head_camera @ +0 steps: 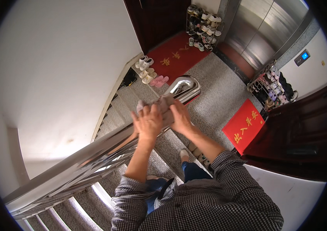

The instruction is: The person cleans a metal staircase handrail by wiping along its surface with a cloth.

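Note:
A crumpled greyish-pink cloth (165,107) is wrapped over the top of a polished stainless steel handrail (99,144), just below the rail's curved end (186,83). My left hand (149,121) presses on the near left part of the cloth, fingers bent over it and the rail. On the cloth's right side, my right hand (181,117) grips it with the thumb along the edge. Both palms face down, and the cloth hides the stretch of rail under them. Fingertips of both hands are partly out of sight.
Granite stairs (163,147) run beneath me on both sides of the railing. On the landing (215,78) lie two red doormats (178,55) with gold writing. Shoe racks (205,27) flank the steel elevator door (256,29). Loose clogs (147,75) and pink slippers (159,81) stand near the steps.

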Demonstrator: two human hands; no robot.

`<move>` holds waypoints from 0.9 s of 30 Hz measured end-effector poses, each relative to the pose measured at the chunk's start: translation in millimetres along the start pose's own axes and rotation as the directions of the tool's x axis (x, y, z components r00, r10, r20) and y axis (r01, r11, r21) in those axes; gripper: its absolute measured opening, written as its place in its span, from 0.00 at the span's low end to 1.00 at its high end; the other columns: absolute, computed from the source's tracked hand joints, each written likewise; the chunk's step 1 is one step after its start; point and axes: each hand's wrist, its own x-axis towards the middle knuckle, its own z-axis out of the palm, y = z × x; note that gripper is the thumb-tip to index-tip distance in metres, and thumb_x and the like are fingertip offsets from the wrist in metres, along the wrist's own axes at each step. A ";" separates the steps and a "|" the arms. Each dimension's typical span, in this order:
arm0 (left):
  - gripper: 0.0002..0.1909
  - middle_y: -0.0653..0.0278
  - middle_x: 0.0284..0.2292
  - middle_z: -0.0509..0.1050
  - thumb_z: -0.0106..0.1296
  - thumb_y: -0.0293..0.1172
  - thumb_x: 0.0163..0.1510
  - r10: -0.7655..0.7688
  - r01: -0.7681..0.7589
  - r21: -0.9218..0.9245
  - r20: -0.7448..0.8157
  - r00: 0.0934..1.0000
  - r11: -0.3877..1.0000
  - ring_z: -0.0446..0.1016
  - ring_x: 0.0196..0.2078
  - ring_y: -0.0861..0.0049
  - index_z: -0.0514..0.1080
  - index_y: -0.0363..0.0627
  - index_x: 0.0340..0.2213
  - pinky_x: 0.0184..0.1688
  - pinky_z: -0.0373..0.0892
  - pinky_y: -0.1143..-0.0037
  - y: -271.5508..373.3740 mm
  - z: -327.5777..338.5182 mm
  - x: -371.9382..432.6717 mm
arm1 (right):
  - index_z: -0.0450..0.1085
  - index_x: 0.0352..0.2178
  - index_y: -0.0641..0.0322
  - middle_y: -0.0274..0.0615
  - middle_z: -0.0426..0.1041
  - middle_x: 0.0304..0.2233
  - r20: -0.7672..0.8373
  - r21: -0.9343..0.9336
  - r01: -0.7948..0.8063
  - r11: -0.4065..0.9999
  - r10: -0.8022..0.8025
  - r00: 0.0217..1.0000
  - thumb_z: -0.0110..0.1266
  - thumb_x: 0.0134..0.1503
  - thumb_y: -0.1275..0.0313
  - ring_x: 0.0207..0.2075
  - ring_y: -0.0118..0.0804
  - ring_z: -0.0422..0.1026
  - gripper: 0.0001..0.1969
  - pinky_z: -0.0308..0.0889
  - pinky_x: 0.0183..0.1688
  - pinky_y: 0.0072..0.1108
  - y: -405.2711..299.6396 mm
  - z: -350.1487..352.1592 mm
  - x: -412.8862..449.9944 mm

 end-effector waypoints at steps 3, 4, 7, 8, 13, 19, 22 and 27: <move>0.16 0.61 0.50 0.68 0.43 0.40 0.54 -0.097 0.078 0.106 0.188 0.977 0.991 0.66 0.53 0.63 0.67 0.57 0.45 0.58 0.47 0.48 -16.9 -51.4 -14.3 | 0.66 0.29 0.65 0.50 0.65 0.41 0.206 0.234 -0.120 0.965 0.071 0.976 0.67 0.33 0.73 0.45 0.48 0.65 0.21 0.65 0.43 0.35 -51.5 -4.6 22.2; 0.15 0.66 0.49 0.69 0.43 0.39 0.54 -0.082 0.076 0.139 0.038 0.996 0.987 0.67 0.53 0.65 0.68 0.57 0.43 0.58 0.46 0.48 -37.7 -56.5 -26.8 | 0.68 0.29 0.65 0.52 0.65 0.45 0.166 0.279 -0.007 0.960 -0.041 0.985 0.67 0.35 0.69 0.49 0.49 0.64 0.19 0.60 0.50 0.37 -64.2 3.3 20.5; 0.13 0.71 0.44 0.72 0.44 0.38 0.53 -0.045 0.160 0.329 -0.329 0.943 0.931 0.67 0.52 0.69 0.72 0.55 0.38 0.61 0.43 0.53 -95.5 -76.3 -63.4 | 0.67 0.32 0.66 0.55 0.60 0.49 0.181 0.502 0.068 0.862 -0.181 0.967 0.64 0.36 0.69 0.55 0.51 0.56 0.20 0.50 0.56 0.41 -122.5 17.8 29.2; 0.13 0.71 0.42 0.73 0.43 0.38 0.53 -0.094 0.216 0.293 -0.378 0.921 0.932 0.67 0.51 0.70 0.73 0.53 0.38 0.61 0.44 0.56 -104.3 -92.2 -77.4 | 0.63 0.37 0.65 0.54 0.59 0.48 0.206 0.457 0.144 0.877 -0.262 0.943 0.64 0.35 0.67 0.55 0.52 0.55 0.26 0.51 0.55 0.41 -150.0 17.9 33.4; 0.15 0.70 0.40 0.74 0.41 0.39 0.54 -0.180 0.351 0.241 -0.531 0.828 0.905 0.68 0.48 0.71 0.73 0.49 0.38 0.59 0.47 0.64 -89.8 -93.9 -78.2 | 0.60 0.40 0.62 0.50 0.59 0.47 0.167 0.415 0.180 0.892 -0.269 0.948 0.64 0.34 0.65 0.54 0.48 0.57 0.31 0.52 0.56 0.36 -132.6 42.4 26.6; 0.16 0.69 0.39 0.74 0.40 0.42 0.54 -0.158 0.363 0.300 -0.536 0.829 0.882 0.69 0.45 0.72 0.71 0.50 0.38 0.55 0.50 0.67 -72.2 -71.9 -61.0 | 0.60 0.41 0.60 0.48 0.60 0.48 0.117 0.480 0.170 0.860 -0.255 0.960 0.65 0.35 0.64 0.55 0.46 0.57 0.30 0.51 0.57 0.36 -95.7 42.6 22.3; 0.17 0.68 0.38 0.73 0.41 0.42 0.52 -0.150 0.301 0.251 -0.484 0.862 0.920 0.70 0.45 0.70 0.72 0.48 0.38 0.55 0.51 0.65 -44.8 -46.5 -41.7 | 0.61 0.41 0.59 0.49 0.60 0.49 0.098 0.455 0.181 0.872 -0.251 0.963 0.65 0.35 0.63 0.56 0.46 0.57 0.31 0.51 0.57 0.37 -50.6 41.7 16.7; 0.15 0.64 0.38 0.73 0.48 0.39 0.47 -0.119 0.172 0.113 -0.373 0.920 0.979 0.70 0.44 0.66 0.71 0.48 0.37 0.54 0.54 0.63 12.8 -2.1 -7.6 | 0.60 0.42 0.59 0.52 0.58 0.53 0.168 0.394 0.168 0.904 -0.250 0.954 0.66 0.34 0.59 0.57 0.49 0.56 0.34 0.49 0.59 0.41 52.0 35.4 2.7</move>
